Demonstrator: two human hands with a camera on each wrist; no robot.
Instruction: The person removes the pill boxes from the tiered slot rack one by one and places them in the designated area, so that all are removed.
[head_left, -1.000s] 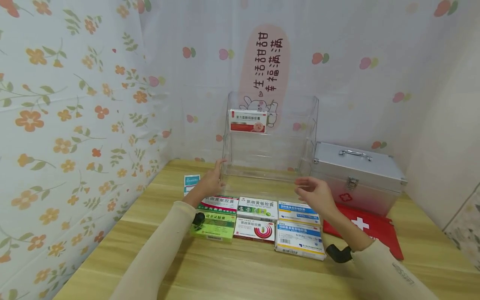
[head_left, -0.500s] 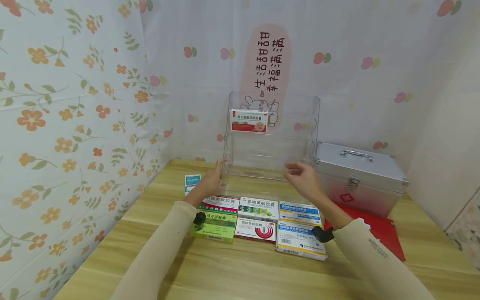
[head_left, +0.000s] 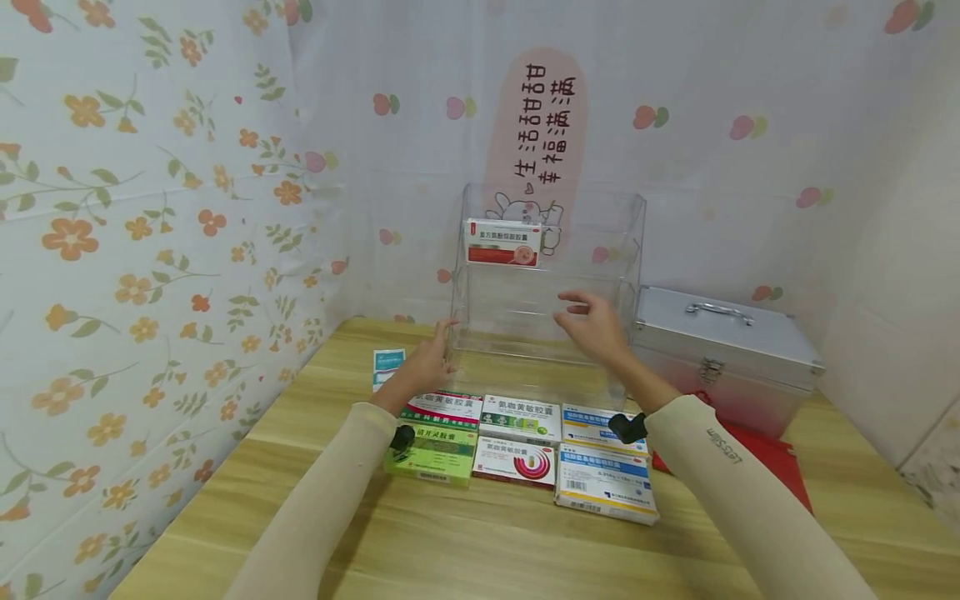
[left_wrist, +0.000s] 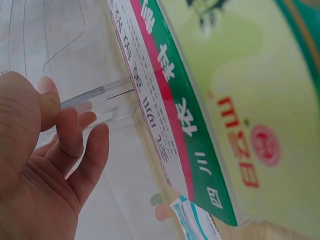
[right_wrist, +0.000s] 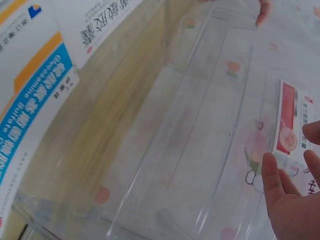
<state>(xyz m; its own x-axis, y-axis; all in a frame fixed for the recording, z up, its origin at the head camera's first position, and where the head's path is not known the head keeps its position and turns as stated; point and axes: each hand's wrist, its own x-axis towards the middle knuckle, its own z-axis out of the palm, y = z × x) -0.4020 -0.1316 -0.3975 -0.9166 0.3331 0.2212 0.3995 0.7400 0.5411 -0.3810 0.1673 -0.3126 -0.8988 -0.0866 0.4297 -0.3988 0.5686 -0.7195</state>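
A clear stepped display rack point(head_left: 517, 342) stands at the back of the table, with a red-and-white medicine box point(head_left: 504, 243) upright in its top tier at the left. My left hand point(head_left: 426, 365) is at the rack's left side; in the left wrist view its thumb and forefinger pinch the rack's clear edge point(left_wrist: 95, 93). My right hand point(head_left: 596, 329) hovers in front of the rack's middle tiers, holding nothing, its thumb and fingers apart. In the right wrist view, that hand point(right_wrist: 295, 205) appears just below the red-and-white box point(right_wrist: 292, 120), with no clear contact.
Before the rack lie two rows of medicine boxes, among them a green box point(head_left: 431, 456), a white-and-pink box point(head_left: 515, 461) and a blue-and-white box point(head_left: 606, 483). A teal sachet point(head_left: 388, 367) lies left. At right are a metal case point(head_left: 731, 333) and a red pouch point(head_left: 772, 467).
My right hand has moved up and left, from beside the rack's lower right corner to before its middle. The left hand has stayed at the rack's left side.
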